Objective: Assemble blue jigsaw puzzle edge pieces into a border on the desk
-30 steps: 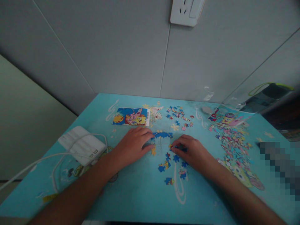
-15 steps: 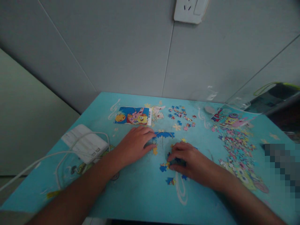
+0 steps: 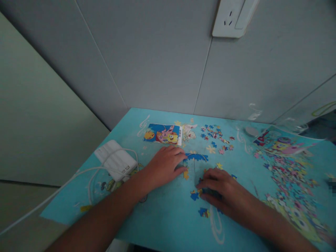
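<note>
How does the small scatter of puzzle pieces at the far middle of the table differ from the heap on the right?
The far scatter is a small group of pieces lying apart, with bare table between them. The right heap is much bigger and denser, its pieces crowded in a long band toward the near edge. The heap starts at a printed cartoon sheet; the scatter does not. Both are loose, unjoined and untouched by either hand.

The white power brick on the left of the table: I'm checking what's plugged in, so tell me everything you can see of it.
The white power brick is a flat, rounded rectangle, plastic by its look, with faint ridges on top and a small label on its near edge. It lies flat near the table's left edge, turned at an angle. A white cable loops over it and trails off the table to the left. The left hand lies to its right, apart from it. Whether it is plugged in cannot be seen.
</note>
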Available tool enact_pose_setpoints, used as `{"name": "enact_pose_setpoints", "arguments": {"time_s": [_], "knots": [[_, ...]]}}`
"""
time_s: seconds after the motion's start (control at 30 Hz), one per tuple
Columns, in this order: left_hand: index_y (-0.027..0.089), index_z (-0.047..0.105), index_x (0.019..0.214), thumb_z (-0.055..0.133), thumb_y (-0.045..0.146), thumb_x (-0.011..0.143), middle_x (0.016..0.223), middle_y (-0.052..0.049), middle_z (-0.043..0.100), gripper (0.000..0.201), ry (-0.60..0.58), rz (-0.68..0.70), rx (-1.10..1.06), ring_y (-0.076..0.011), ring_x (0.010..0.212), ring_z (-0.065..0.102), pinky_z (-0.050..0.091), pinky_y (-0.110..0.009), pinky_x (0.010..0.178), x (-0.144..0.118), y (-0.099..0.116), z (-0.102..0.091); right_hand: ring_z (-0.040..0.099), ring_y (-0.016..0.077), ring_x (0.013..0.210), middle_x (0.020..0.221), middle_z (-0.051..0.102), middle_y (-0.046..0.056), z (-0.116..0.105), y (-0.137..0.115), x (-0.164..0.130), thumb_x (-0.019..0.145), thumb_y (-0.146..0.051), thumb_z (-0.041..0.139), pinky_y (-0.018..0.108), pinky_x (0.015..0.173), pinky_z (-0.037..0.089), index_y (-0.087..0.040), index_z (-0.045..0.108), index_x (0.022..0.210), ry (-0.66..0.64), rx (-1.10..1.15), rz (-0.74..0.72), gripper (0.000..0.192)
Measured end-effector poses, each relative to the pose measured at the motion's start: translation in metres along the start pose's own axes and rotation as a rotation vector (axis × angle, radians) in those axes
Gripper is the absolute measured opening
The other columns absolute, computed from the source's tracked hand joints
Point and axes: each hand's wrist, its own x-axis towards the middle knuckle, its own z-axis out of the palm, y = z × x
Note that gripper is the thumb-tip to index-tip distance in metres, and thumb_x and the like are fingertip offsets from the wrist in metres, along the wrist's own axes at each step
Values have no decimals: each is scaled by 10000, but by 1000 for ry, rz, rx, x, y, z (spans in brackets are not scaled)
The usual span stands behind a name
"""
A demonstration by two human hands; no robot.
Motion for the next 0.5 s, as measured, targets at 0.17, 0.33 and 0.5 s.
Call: {"name": "enact_pose_setpoints", "arguments": {"time_s": [0.17, 0.33, 0.5], "knots": [[234, 616, 1224, 577, 444, 947, 1193, -68, 618, 349, 7, 1, -1, -260, 1156, 537, 409, -453, 1024, 0, 1, 1, 602, 206, 974, 1051, 619, 45, 3, 2, 2, 906, -278, 660, 365, 894, 483, -276, 715, 962, 3, 22, 51, 79], [224, 617, 1219, 575, 433, 949, 1192, -70, 617, 343, 3, 5, -2, -258, 1150, 538, 414, -449, 1017, 0, 1, 0, 599, 207, 981, 1036, 616, 44, -1, 4, 2, 918, -326, 649, 365, 897, 487, -277, 710, 968, -19, 34, 59, 93], [229, 621, 1215, 584, 428, 944, 1181, -73, 620, 338, 14, 10, -5, -259, 1146, 545, 421, -449, 1010, -1, 0, 2, 591, 230, 1061, 1130, 615, 49, -4, 8, -3, 892, -275, 678, 401, 958, 471, -297, 707, 1017, -45, 23, 68, 130]]}}
